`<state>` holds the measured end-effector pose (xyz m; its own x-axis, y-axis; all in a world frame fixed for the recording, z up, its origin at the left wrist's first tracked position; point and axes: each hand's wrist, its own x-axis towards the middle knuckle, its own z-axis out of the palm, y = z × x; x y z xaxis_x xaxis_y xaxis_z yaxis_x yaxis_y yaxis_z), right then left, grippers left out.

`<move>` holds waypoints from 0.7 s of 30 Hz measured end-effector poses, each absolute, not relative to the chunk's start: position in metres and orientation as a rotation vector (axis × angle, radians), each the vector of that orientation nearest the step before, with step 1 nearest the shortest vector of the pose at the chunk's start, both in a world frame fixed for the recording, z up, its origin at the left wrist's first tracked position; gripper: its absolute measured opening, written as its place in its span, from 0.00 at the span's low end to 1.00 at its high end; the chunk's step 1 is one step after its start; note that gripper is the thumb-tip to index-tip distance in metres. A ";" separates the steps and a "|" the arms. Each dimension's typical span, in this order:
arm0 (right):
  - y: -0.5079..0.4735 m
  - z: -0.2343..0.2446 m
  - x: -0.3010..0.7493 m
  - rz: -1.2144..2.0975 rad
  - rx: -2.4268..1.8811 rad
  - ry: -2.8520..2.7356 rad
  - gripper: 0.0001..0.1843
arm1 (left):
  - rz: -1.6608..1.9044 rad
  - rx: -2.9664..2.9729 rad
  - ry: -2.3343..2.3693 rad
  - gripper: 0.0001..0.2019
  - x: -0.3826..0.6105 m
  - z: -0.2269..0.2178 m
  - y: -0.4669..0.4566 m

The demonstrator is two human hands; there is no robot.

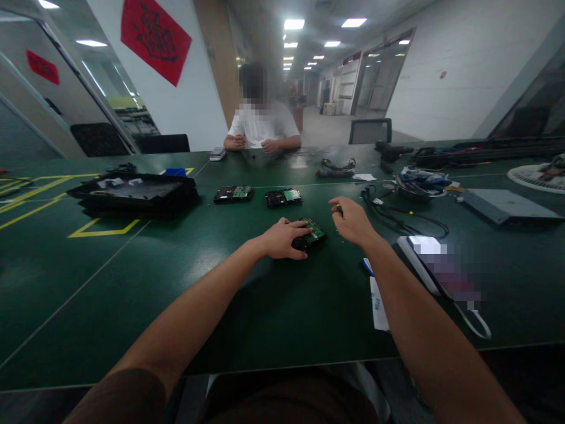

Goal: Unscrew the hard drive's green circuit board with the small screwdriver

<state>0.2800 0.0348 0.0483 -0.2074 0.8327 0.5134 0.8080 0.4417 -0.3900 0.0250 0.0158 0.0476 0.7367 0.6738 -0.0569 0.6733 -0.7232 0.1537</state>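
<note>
A hard drive [314,234] lies on the green table in front of me, its green circuit board facing up. My left hand [285,238] grips it from the left, with fingers over the top edge and the thumb at the near side. To the right of the drive, my right hand [348,219] is raised slightly with curled fingers. Something small and dark shows at its fingertips, too small to name. Two more hard drives lie farther back: one [283,197] just beyond my left hand, the other [233,194] to its left.
Black trays [132,194] are stacked at left. Black cables [397,219], a bowl of wires [421,184], a grey metal box [507,206] and a phone-like device [441,265] lie at right. A white paper [378,303] lies by my right forearm. Across the table sits a person [263,126].
</note>
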 end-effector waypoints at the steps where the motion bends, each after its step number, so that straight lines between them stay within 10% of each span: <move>1: 0.035 0.049 0.280 0.019 -1.348 -1.976 0.23 | 0.014 2.775 1.087 0.44 0.025 0.047 0.016; 21: 0.050 0.028 0.303 -0.014 -1.696 -1.937 0.20 | 0.412 2.688 1.220 0.40 0.029 0.024 0.017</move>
